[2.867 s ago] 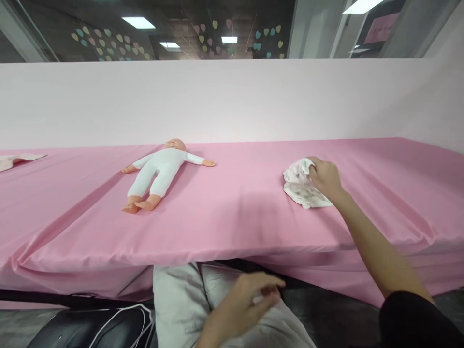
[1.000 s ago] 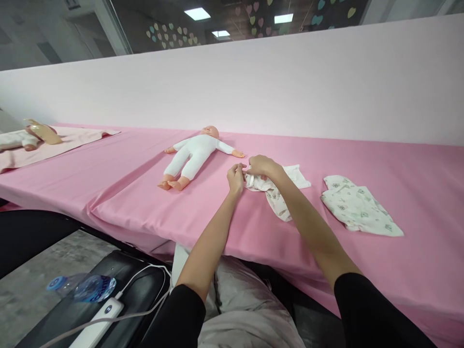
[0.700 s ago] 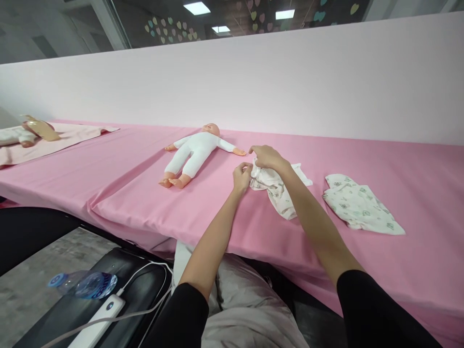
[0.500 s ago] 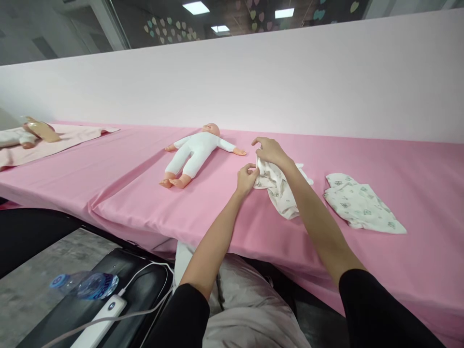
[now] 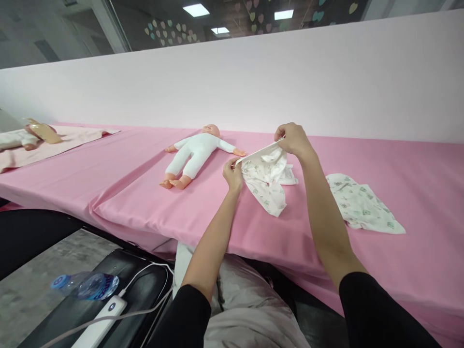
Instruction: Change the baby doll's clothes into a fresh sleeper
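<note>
A white baby garment with a small green print (image 5: 266, 179) is stretched between my two hands, its plain edge drawn taut. My left hand (image 5: 234, 175) pinches one end of that edge. The other end is gripped by my right hand (image 5: 294, 138), higher and farther right. Below the edge the cloth hangs in folds, its lower part near or on the pink sheet. Left of my hands a baby doll (image 5: 197, 151) with a white cloth body lies on its back, arms spread. A second printed baby garment (image 5: 364, 205) lies folded to the right, partly behind my right forearm.
A pink sheet (image 5: 137, 193) covers the long table, with a white wall (image 5: 232, 87) behind it. Another doll (image 5: 16, 138) lies on a pale cloth at the far left. A plastic bottle (image 5: 90, 285) and a white power strip (image 5: 99, 324) with cables rest on a black seat.
My hands have moved apart, the right one up and to the right, the left one slightly left. The garment's edge, bunched before, is now pulled straight between them.
</note>
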The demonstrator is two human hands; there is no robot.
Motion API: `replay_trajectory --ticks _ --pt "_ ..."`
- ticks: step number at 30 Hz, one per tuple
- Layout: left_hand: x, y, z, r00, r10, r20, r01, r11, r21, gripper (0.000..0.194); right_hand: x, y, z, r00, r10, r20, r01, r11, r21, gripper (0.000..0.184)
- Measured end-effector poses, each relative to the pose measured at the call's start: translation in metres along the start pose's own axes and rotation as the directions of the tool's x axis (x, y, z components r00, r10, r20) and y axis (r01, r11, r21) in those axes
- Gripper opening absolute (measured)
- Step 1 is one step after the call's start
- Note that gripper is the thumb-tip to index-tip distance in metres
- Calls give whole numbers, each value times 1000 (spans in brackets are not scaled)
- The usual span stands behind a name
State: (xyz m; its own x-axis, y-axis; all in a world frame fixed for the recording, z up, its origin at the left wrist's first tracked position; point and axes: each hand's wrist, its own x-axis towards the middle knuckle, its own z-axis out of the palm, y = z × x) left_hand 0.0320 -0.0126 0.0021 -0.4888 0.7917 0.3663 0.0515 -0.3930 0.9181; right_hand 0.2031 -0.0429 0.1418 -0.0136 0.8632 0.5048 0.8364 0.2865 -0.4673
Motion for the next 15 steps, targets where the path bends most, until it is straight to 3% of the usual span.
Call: replay_trajectory --ticks 4,6,10,15 --pt "11 9 -1 991 -125 -40 112 966 -235 21 -5 6 -25 997 58 -50 -56 997 43 27" --pt "16 15 -4 989 -116 -88 85 953 -291 20 -9 8 -36 994 76 -73 -72 996 57 26" --pt "21 29 -17 985 128 -112 -147 973 -180 16 -17 10 -53 980 97 -174 -95 995 20 25" --pt "36 71 -37 891 449 -60 -437 887 151 16 -23 8 -62 936 53 -349 -80 995 -64 32"
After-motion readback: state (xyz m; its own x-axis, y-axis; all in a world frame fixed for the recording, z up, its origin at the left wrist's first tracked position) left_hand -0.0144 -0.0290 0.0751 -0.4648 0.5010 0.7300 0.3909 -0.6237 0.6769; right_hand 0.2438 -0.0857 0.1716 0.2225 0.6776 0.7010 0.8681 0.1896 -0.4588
